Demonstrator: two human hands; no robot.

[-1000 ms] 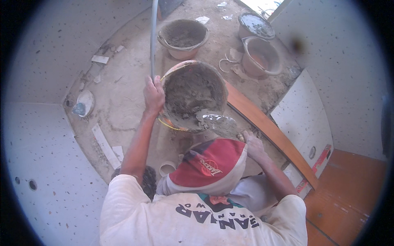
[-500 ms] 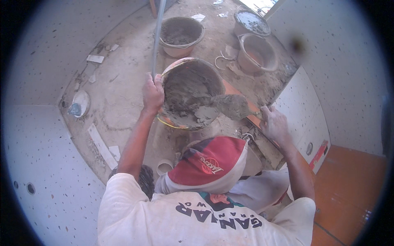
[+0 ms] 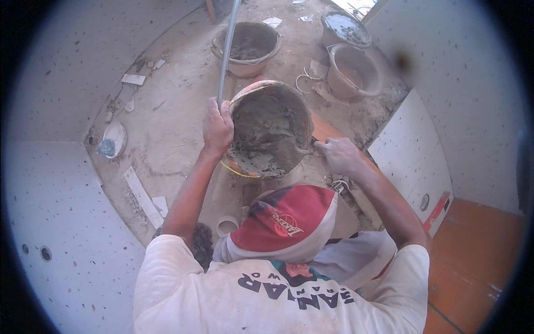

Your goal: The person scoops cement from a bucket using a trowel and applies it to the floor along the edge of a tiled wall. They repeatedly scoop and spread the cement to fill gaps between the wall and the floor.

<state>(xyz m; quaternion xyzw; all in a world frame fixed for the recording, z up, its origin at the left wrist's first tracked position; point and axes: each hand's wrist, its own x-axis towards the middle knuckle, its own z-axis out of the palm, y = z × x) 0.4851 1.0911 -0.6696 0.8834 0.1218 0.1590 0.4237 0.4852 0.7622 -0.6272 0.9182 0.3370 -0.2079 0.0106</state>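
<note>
A bucket (image 3: pixel 307 106) of wet grey mortar (image 3: pixel 264 125) stands in the middle. My left hand (image 3: pixel 218 127) is closed at its left rim, around the lower end of a long, thin grey pole (image 3: pixel 229 47) that rises past the bucket's far side. At the right rim, my right hand (image 3: pixel 340 155) grips the handle of a trowel (image 3: pixel 300 149). The trowel's blade is down in the mortar and mostly hidden by it. A yellow band (image 3: pixel 239 171) shows along the bucket's near left edge.
Beyond stands another mortar bucket (image 3: pixel 247 68); at the far right are an open bucket (image 3: pixel 355 72) and one holding whitish liquid (image 3: pixel 346 29). Tile offcuts (image 3: pixel 139 196) and a small dish (image 3: pixel 115 139) lie left. A speckled slab (image 3: pixel 411 150) leans right, above orange flooring (image 3: pixel 473 250).
My right hand has moved left toward the bucket. The mortar-coated trowel blade, in plain view over the right rim before, has gone down into the mortar. My left hand keeps its grip.
</note>
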